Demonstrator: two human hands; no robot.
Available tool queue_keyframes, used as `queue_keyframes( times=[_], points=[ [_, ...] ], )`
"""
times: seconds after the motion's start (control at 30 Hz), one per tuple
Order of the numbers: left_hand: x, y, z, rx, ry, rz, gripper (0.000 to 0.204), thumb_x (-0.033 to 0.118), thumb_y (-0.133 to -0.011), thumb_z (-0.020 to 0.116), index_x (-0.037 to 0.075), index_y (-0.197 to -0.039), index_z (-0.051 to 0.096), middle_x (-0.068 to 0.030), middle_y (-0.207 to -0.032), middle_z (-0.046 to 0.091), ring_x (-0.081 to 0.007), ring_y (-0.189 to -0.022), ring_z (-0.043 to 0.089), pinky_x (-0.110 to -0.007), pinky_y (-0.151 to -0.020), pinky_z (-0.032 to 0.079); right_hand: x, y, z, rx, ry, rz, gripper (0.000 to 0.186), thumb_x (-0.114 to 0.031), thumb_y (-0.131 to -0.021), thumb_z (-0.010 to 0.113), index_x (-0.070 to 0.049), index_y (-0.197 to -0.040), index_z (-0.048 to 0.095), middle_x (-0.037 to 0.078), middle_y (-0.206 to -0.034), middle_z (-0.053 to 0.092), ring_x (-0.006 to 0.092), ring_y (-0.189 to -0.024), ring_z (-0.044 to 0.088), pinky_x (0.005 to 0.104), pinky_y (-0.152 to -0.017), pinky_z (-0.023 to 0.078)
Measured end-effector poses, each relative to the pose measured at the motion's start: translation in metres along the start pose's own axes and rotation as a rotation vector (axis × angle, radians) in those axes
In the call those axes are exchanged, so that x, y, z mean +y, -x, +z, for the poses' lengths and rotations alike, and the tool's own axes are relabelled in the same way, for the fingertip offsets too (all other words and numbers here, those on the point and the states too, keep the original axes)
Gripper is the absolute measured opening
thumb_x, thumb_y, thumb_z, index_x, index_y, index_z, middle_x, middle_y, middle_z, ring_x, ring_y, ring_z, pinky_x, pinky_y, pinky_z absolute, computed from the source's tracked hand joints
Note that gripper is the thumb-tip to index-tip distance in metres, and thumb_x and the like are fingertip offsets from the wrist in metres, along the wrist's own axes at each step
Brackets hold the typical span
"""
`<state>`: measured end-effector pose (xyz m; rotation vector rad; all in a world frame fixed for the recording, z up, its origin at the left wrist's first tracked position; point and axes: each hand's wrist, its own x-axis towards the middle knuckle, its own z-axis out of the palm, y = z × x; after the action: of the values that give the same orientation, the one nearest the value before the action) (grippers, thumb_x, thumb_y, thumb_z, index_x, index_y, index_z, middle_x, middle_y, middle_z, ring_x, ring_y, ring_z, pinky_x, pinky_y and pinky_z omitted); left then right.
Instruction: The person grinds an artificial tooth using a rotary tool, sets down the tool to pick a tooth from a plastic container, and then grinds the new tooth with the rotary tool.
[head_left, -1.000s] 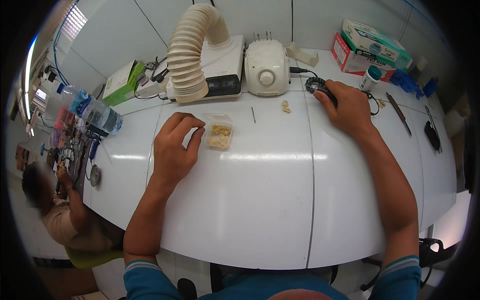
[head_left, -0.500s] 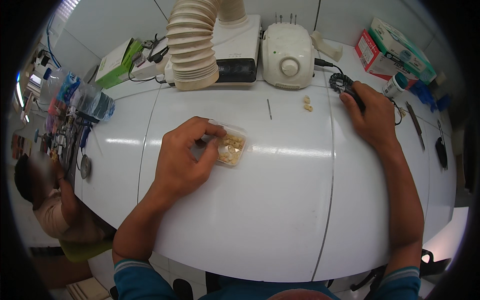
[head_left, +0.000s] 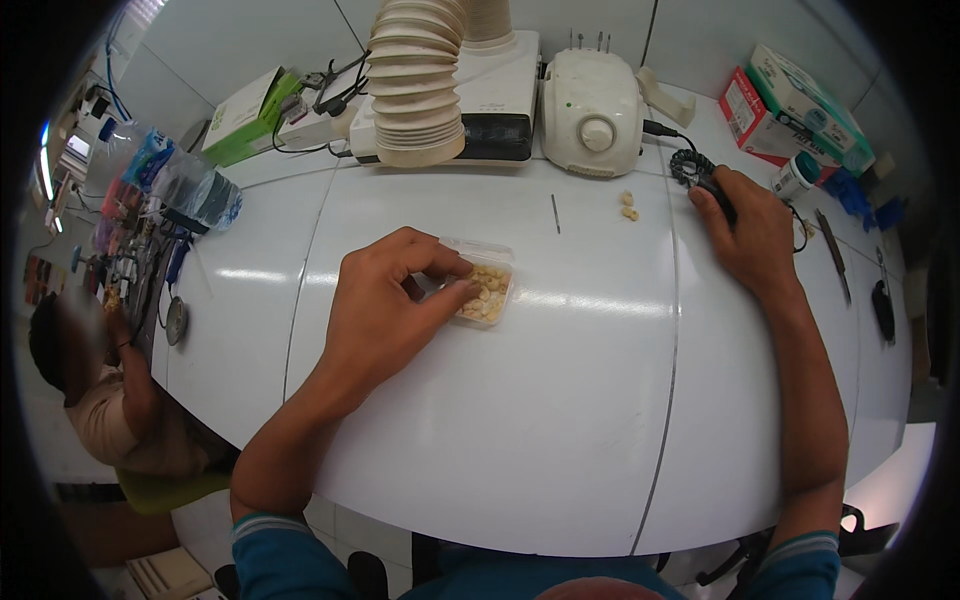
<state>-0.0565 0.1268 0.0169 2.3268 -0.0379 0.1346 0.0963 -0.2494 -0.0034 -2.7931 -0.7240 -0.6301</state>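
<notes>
My left hand (head_left: 395, 300) is over a small clear plastic box (head_left: 507, 300) with its lid up. Thumb and index finger reach in over its left side, curved toward each other with a gap between the tips; the other fingers are partly hidden. In the box lie several cream, tooth-shaped pieces (head_left: 490, 300). At the right, my right hand (head_left: 755, 230) is closed around a black handpiece (head_left: 722, 205) with a coiled cord (head_left: 688, 165). Two more tooth-shaped pieces (head_left: 629, 213) lie on the table, and a thin metal bur (head_left: 556, 213) is left of them.
Behind stand a white control unit (head_left: 595, 115) with a knob and a ribbed suction hose (head_left: 415, 95). Boxes (head_left: 800, 110), a small white bottle (head_left: 795, 177) and a knife-like tool (head_left: 833, 255) are at the right. Water bottles (head_left: 190, 190) and a seated person (head_left: 130, 410) are at the left.
My left thumb and index finger have moved right, farther over the box. The view has shifted a little. My right hand keeps its hold on the handpiece.
</notes>
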Motion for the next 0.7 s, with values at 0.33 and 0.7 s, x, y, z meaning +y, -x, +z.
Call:
queue_keyframes(
  times=[0.33,0.7],
  points=[
    [-0.008,0.001,0.000,0.073,-0.063,0.149,0.010,0.011,-0.090,0.084,0.003,-0.096,0.083,-0.0123,-0.122,0.077,-0.0225,-0.104,0.075,-0.035,-0.086,0.059,-0.003,-0.002,0.000,-0.026,0.013,0.019,0.042,-0.048,-0.111,0.066,-0.006,-0.105,0.072,0.013,-0.085,0.073,0.0317,-0.073,0.070,0.0455,-0.068,0.052],
    [0.032,0.022,-0.042,-0.076,0.730,0.175,0.015,0.009,-0.098,0.079,0.003,-0.104,0.067,-0.0133,-0.104,0.075,-0.0149,-0.088,0.070,-0.034,-0.089,0.060,-0.005,0.013,0.011,0.183,0.083,-0.069,0.043,-0.049,-0.109,0.068,-0.007,-0.102,0.071,0.010,-0.084,0.071,0.0315,-0.068,0.072,0.0436,-0.063,0.057]
  ],
)
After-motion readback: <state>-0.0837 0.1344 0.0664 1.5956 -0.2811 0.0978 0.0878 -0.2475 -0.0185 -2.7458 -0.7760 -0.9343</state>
